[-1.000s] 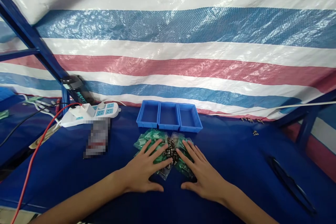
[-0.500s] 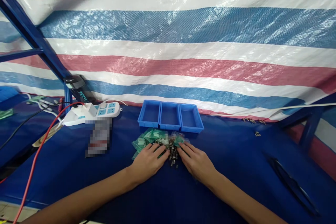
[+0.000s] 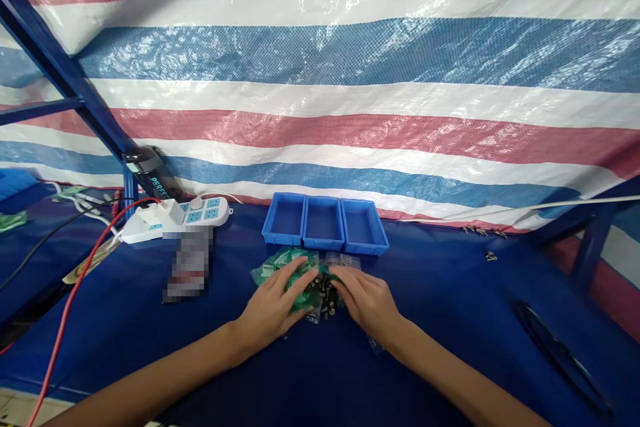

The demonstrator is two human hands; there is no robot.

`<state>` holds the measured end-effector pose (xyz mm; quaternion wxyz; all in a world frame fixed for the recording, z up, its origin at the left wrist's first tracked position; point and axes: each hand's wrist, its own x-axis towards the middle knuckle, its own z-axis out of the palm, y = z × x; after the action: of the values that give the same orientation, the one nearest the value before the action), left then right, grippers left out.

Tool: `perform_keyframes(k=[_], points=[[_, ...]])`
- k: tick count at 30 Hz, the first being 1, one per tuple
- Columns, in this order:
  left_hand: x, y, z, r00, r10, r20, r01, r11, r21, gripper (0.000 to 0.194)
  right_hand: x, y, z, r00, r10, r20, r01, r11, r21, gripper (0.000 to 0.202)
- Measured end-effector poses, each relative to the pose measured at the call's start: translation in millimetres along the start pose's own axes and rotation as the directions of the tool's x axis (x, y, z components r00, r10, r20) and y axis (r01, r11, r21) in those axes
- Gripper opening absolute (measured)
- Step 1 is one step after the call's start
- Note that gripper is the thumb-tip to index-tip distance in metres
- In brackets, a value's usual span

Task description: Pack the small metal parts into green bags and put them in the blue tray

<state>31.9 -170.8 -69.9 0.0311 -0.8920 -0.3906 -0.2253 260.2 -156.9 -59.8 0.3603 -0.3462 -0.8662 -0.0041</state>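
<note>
Small metal screws (image 3: 327, 300) lie in a pile on the dark blue table, between my two hands. My left hand (image 3: 275, 300) has its fingers spread over green plastic bags (image 3: 270, 269) at the left of the pile. On the pile's right side, my right hand (image 3: 367, 300) has its fingers close together at a bit of green plastic and clear bags (image 3: 345, 260); what its fingertips pinch, if anything, is too small to make out. Just behind the bags stand three blue trays (image 3: 324, 240) side by side.
At the left are a white power strip (image 3: 210, 211), a red cable (image 3: 67, 307), a black bottle (image 3: 155, 173) and a blurred flat item (image 3: 190, 263). Glasses (image 3: 563, 357) and a few loose screws (image 3: 491, 256) lie at the right.
My left hand has shifted slightly left and its fingers have spread. My right hand's fingertips have moved left over the pile. More of a clear bag shows beneath my left hand.
</note>
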Motion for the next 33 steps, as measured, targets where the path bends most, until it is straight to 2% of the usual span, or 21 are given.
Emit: perform_keyframes(k=[3, 6, 9, 12, 16, 21, 27, 33], points=[[-6.4, -2.2, -12.1, 0.992, 0.065, 0.11, -0.062, 0.998, -0.022, 0.071, -5.8, -3.8, -9.1, 0.987, -0.034, 0.16, 0.022, 0.997, 0.076, 0.042], [-13.2, -8.0, -28.8, 0.96, 0.165, 0.226, -0.161, 0.986, -0.038, 0.079, -16.8, -1.3, -31.5, 0.967, 0.034, 0.251, -0.042, 0.999, 0.029, 0.055], [-17.3, -21.0, -39.7, 0.942, 0.173, 0.287, -0.174, 0.984, -0.023, 0.085, -33.7, 5.2, -47.4, 0.91, 0.064, 0.41, -0.051, 0.998, -0.043, 0.073], [-15.1, -34.9, -37.1, 0.946, 0.164, 0.281, -0.162, 0.986, -0.032, 0.091, -45.5, 10.1, -44.0, 0.873, 0.057, 0.484, -0.027, 0.997, -0.068, 0.087], [-7.0, -38.6, -22.2, 0.941, 0.158, 0.299, -0.149, 0.987, -0.054, 0.09, -40.0, 12.3, -23.2, 0.867, 0.018, 0.498, 0.016, 0.998, -0.065, 0.088], [-5.0, -25.6, -12.5, 0.949, 0.16, 0.272, -0.152, 0.987, -0.053, 0.089, -24.4, 11.9, -7.3, 0.875, -0.024, 0.484, 0.05, 0.998, -0.042, 0.09], [-7.7, -16.8, -1.9, 0.966, 0.085, 0.245, -0.084, 0.996, -0.013, 0.092, -19.2, 8.1, 3.7, 0.849, 0.074, 0.523, -0.038, 0.996, -0.078, 0.089], [-2.8, -8.7, 6.7, 0.972, -0.005, 0.234, -0.001, 1.0, 0.026, 0.086, -21.3, 4.0, 17.8, 0.857, 0.164, 0.488, -0.112, 0.985, -0.134, 0.075]])
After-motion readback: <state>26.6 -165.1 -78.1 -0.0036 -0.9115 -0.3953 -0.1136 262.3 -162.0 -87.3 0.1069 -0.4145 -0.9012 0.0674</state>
